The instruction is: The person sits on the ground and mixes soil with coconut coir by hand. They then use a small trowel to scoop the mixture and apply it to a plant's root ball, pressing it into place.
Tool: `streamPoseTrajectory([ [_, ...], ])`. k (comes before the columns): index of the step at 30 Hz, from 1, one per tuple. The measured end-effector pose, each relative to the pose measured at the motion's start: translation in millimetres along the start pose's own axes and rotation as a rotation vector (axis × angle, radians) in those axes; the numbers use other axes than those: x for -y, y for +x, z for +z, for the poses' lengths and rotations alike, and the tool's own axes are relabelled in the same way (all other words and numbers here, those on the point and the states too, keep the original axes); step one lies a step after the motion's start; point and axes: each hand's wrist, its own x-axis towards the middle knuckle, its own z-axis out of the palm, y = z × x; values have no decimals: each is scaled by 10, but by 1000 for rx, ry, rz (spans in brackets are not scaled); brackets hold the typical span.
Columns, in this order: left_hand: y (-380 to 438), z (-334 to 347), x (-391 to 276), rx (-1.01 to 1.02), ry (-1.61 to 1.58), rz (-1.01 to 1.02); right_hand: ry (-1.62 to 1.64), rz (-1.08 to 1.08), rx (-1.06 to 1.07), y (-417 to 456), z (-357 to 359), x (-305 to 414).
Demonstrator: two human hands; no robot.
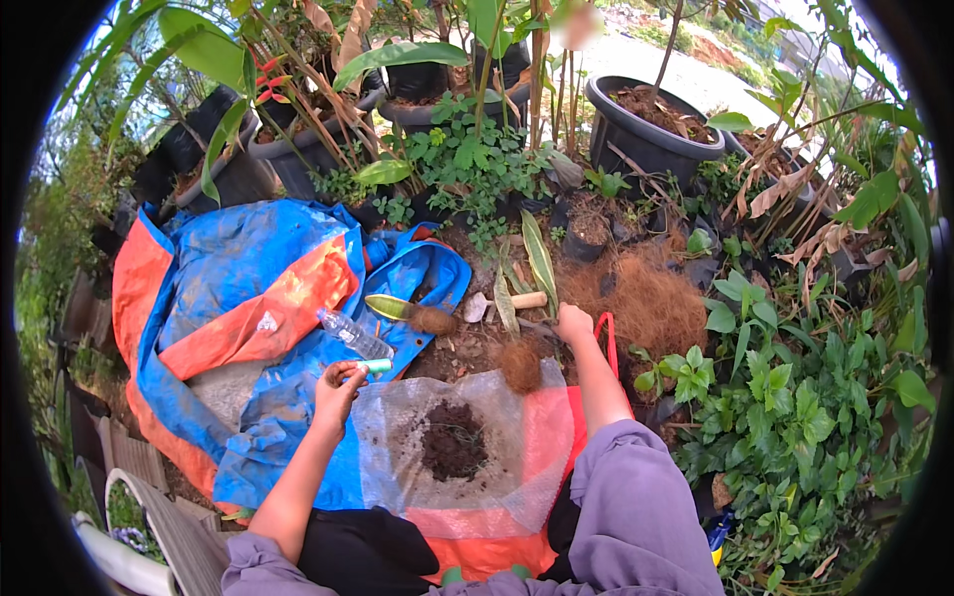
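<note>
In my left hand [337,391] is a small spool of green thread [377,365], held between thumb and fingers. My right hand [575,325] reaches down beside a dark, thin tool [538,328]; its fingertips are hidden, so whether it grips the tool is unclear. A fibre-wrapped root ball [520,365] with upright variegated snake plant leaves [505,302] rests at the far edge of a clear bubble-wrap sheet [402,439]. Dark soil [452,439] with thin green strands lies heaped on that sheet. A smaller wrapped ball [432,320] with one leaf [389,306] lies farther left.
A blue and orange tarpaulin [223,261] lies crumpled on the left, a plastic bottle [356,334] on it. A trowel with a wooden handle [529,300] lies beyond the root ball. Loose brown coconut fibre [648,298] spreads right. Large black pots [648,149] line the back; leafy plants [782,410] crowd the right.
</note>
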Motion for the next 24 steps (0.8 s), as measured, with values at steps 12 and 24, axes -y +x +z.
streamPoseTrajectory([
  [12,7,-188,-69,-22,-45,205,380,-279,-68,82,-982,35],
  [24,-132,-230,-198,-15,-159,403,172,-36,-327,-908,-1875,315],
])
